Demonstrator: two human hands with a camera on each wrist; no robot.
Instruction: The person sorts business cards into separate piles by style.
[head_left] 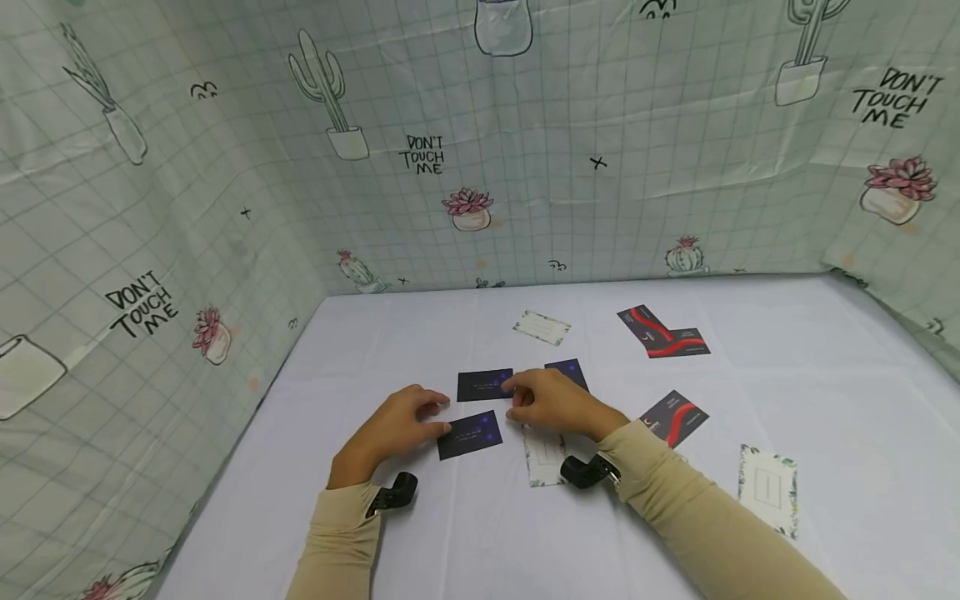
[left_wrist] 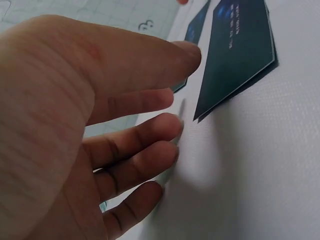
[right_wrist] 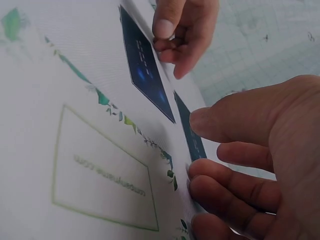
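Two dark blue cards with pale print lie one behind the other between the hands. My left hand [head_left: 401, 423] is beside the nearer blue card [head_left: 470, 435], its thumb tip right at the card's left edge. In the left wrist view its fingers are loosely bent, with nothing between thumb and fingers. The right hand [head_left: 551, 400] reaches over the right end of the farther blue card [head_left: 480, 386], index fingertip on that end. Its fingers are relaxed and gently curved in the right wrist view. Another blue card [head_left: 572, 370] lies behind this hand, partly hidden.
A white leaf-bordered card [head_left: 543, 468] lies under the right wrist; another white card [head_left: 542, 327] is farther back, and a third white card [head_left: 768, 490] is at right. Two overlapping black-and-red cards [head_left: 660, 333] lie back right. One more black-and-red card [head_left: 672, 417] touches the sleeve's outline.
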